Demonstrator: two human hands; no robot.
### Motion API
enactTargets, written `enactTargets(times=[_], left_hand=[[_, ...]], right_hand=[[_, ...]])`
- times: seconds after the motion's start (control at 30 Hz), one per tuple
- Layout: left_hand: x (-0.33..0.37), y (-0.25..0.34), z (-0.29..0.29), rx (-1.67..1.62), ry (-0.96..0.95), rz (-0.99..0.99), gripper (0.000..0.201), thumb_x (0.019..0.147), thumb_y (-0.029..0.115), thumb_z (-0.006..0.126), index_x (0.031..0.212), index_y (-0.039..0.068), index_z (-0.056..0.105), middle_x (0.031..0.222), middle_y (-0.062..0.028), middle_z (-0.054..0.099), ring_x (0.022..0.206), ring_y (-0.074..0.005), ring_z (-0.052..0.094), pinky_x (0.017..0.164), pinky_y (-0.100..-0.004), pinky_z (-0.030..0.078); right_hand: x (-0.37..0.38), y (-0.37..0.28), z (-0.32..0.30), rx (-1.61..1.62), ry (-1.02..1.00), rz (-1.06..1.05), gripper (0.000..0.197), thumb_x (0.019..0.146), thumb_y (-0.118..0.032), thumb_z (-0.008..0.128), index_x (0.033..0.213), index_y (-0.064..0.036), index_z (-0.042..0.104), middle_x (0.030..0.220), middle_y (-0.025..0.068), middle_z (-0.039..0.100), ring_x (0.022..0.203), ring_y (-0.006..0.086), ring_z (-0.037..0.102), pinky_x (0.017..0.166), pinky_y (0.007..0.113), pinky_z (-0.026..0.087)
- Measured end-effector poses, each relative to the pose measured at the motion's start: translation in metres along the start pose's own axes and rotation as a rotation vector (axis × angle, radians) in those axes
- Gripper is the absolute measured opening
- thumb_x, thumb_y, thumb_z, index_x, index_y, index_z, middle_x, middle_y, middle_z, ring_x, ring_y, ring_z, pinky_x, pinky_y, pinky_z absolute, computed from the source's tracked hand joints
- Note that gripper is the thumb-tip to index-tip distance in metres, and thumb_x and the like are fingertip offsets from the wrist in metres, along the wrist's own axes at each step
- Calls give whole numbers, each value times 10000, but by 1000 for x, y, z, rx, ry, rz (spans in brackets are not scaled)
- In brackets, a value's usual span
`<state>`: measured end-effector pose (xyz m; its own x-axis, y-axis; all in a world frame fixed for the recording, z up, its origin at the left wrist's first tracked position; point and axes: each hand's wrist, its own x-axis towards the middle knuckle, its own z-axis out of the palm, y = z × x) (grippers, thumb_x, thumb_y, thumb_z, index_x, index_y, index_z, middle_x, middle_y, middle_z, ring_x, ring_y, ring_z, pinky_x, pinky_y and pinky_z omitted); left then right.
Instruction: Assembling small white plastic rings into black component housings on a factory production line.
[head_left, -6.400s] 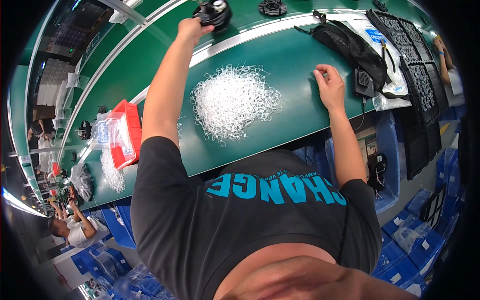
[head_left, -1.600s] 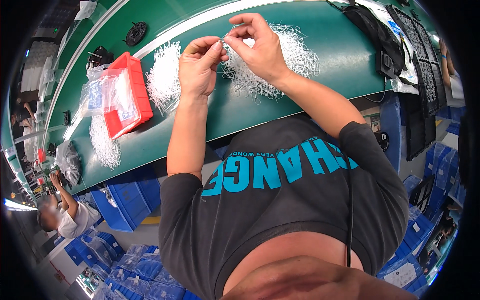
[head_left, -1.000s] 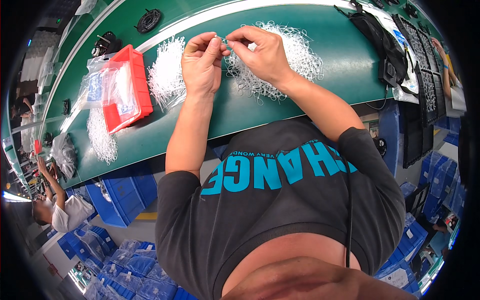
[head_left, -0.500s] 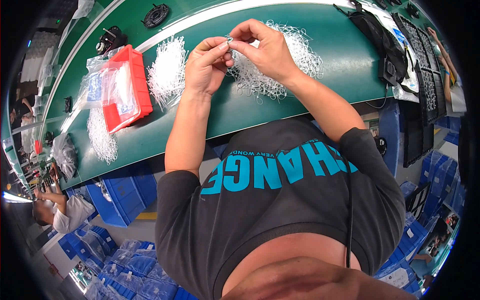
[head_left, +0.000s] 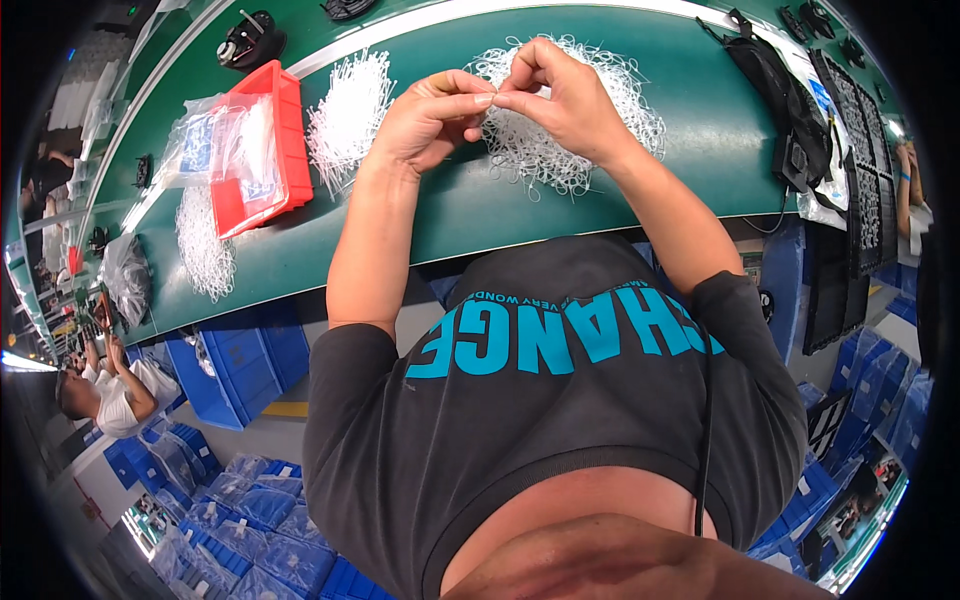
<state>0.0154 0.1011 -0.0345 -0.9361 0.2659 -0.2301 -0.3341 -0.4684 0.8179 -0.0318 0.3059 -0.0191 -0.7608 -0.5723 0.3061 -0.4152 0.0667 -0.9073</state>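
Note:
Both my hands are raised over the green worktable (head_left: pixel 700 130), fingertips meeting above the edge of a heap of thin white looped plastic strands (head_left: pixel 540 165). My left hand (head_left: pixel 437 120) pinches with thumb and forefinger. Against it, my right hand (head_left: pixel 562 100) is closed in a pinch too. Whatever sits between the fingertips is too small and covered to make out. Left of my left hand lies a second heap, of straighter white strands (head_left: pixel 345 120).
A red bin (head_left: pixel 292 140) holding clear plastic bags (head_left: pixel 240 150) stands at the left, with more white strands (head_left: pixel 203 245) beside it. A black bag (head_left: pixel 765 90) and black trays (head_left: pixel 868 200) are at the right. Blue crates (head_left: pixel 235 370) sit below the table; another person (head_left: pixel 125 390) is at far left.
The view has shifted slightly. My fingertips have come together in a pinch; the small loop seen between them earlier is now hidden.

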Motion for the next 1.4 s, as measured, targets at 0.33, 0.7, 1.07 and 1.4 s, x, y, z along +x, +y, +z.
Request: enactTargets(times=[0.33, 0.7, 1.07, 1.4], left_hand=[[13, 39, -63, 1809, 730, 37, 142, 805, 197, 706, 875, 76, 685, 907, -156, 699, 874, -352, 666, 764, -438, 518], [13, 49, -65, 1215, 645, 428, 209, 864, 191, 694, 868, -11, 640, 787, -102, 678, 693, -181, 625, 650, -314, 501], [1, 17, 3, -9, 128, 512, 88, 932, 68, 624, 991, 5, 607, 883, -102, 665, 691, -146, 627, 624, -286, 558], [11, -16, 14, -31, 152, 491, 129, 905, 19, 641, 1016, -33, 600, 867, -117, 664, 741, -184, 660, 688, -323, 590]], right_hand=[[-3, 19, -37, -566, 127, 35, 138, 830, -154, 664, 917, -57, 710, 846, 131, 690, 752, 296, 665, 727, 386, 518], [9, -3, -11, -372, 119, -150, 157, 856, -139, 681, 966, -28, 669, 894, 78, 679, 799, 192, 656, 722, 310, 514], [17, -5, 29, 82, 89, 31, 166, 871, -102, 679, 993, -2, 626, 885, 71, 688, 872, 150, 670, 809, 288, 533], [20, -10, 26, 42, 326, -96, 104, 848, -67, 671, 940, -19, 661, 863, 64, 689, 812, 133, 661, 752, 285, 530]])
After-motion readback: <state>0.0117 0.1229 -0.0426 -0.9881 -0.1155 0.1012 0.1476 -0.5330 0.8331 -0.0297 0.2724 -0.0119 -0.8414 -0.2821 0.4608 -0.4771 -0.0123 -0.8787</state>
